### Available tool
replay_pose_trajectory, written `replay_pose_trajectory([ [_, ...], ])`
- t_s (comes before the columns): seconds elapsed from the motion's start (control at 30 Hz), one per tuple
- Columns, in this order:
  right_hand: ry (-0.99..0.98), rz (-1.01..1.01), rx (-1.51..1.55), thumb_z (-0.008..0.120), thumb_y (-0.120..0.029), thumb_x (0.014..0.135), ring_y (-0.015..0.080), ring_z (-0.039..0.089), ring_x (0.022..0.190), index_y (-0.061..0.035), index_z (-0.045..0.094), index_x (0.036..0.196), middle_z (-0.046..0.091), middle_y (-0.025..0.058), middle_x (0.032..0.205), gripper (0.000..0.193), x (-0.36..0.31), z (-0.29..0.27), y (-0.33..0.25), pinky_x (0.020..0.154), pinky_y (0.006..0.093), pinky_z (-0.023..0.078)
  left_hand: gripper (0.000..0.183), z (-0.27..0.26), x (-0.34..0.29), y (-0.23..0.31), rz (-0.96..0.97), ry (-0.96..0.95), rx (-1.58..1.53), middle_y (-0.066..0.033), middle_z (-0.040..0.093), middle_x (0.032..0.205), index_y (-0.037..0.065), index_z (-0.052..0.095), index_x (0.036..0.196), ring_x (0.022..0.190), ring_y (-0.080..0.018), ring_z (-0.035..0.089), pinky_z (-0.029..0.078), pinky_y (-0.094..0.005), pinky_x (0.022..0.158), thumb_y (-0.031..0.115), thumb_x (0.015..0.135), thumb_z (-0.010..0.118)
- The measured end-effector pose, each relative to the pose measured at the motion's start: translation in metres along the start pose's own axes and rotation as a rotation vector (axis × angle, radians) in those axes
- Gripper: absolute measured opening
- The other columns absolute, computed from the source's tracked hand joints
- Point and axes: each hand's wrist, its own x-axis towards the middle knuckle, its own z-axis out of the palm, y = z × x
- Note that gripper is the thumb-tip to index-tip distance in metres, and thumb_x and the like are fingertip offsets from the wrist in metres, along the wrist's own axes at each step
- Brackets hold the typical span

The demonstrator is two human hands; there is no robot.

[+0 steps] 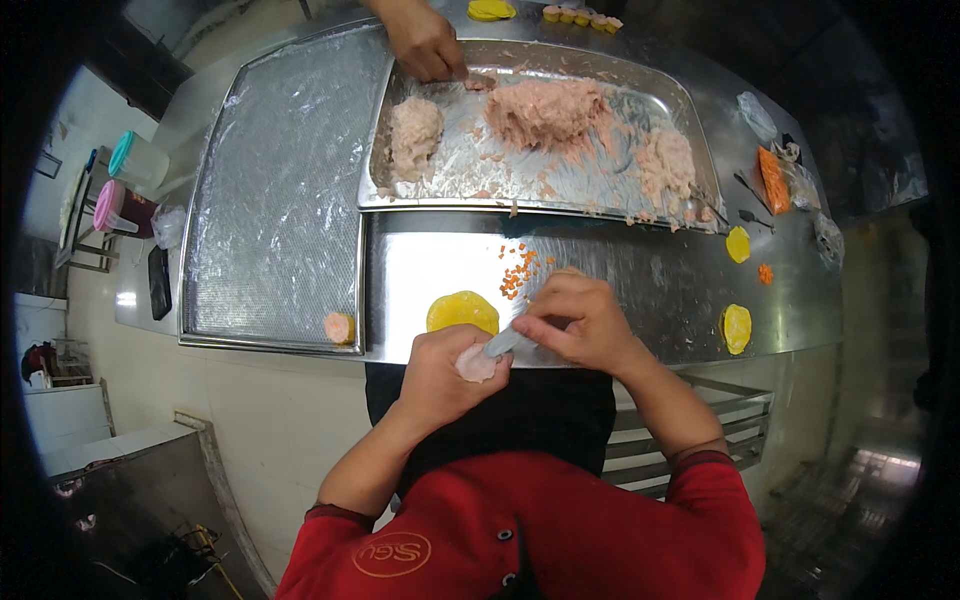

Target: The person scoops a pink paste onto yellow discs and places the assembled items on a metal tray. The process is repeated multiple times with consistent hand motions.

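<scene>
My left hand [442, 372] is closed round a dumpling [476, 365], with pale pink filling showing at its top; the fingers hide its sides. From the right, my right hand [578, 318] grips a small grey-blue spatula [500, 342], its flat end touching the filling. Just beyond my left hand lies a stack of round yellow wrappers [463, 311]. Little orange diced bits [517, 272] are scattered on the steel table beside my right hand.
A steel tray [450, 197] of pink minced filling [550, 112] stands beyond; another person's hand [427, 45] reaches into it. At left, a large mesh tray [270, 200] carries one finished dumpling [339, 327]. More yellow wrappers [736, 329] lie at right, near an orange bag [773, 182].
</scene>
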Motion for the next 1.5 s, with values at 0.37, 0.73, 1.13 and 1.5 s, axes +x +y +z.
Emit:
replay_pose_trajectory([
  [0.37,0.090,0.028,0.054,0.086,-0.016,0.081,0.0236,0.064,0.069,-0.0052,0.078,0.082,0.068,0.0078,0.074,0.014,-0.013,0.007,0.001,0.065,0.0374,0.049,0.021,0.007,0.003,-0.004,0.106,0.056,0.059,-0.0120,0.069,0.073,0.004,0.067,0.078,0.064,-0.0222,0.070,0.053,-0.0323,0.060,0.012,0.076,0.087],
  [0.73,0.374,0.491,-0.220,0.077,-0.011,0.092,0.0211,0.065,0.074,0.0026,0.078,0.104,0.070,0.0119,0.089,0.018,-0.037,-0.007,0.041,0.068,0.0310,0.050,0.054,0.009,-0.005,-0.018,-0.069,0.064,-0.064,-0.0243,0.069,0.115,0.002,0.064,0.130,0.096,-0.0369,0.073,0.058,-0.0417,0.084,0.011,0.082,0.086],
  [1.13,0.273,0.454,-0.391,0.073,-0.008,0.095,0.0255,0.065,0.076,-0.0048,0.078,0.115,0.065,0.0133,0.093,0.021,-0.051,-0.009,0.060,0.069,0.0337,0.052,0.026,0.004,-0.003,-0.019,-0.066,-0.007,-0.104,-0.0127,0.075,0.088,0.005,0.068,0.096,0.085,-0.0277,0.075,0.057,-0.0341,0.078,0.014,0.082,0.088],
  [1.5,0.064,0.299,0.157,0.075,-0.004,0.092,0.0162,0.066,0.083,-0.0024,0.078,0.115,0.069,0.0071,0.094,0.024,-0.038,-0.012,0.007,0.072,0.0272,0.051,0.027,0.017,0.014,-0.015,-0.062,-0.027,-0.183,-0.0132,0.072,0.084,0.002,0.073,0.097,0.076,-0.0237,0.069,0.054,-0.0345,0.073,0.022,0.084,0.087],
])
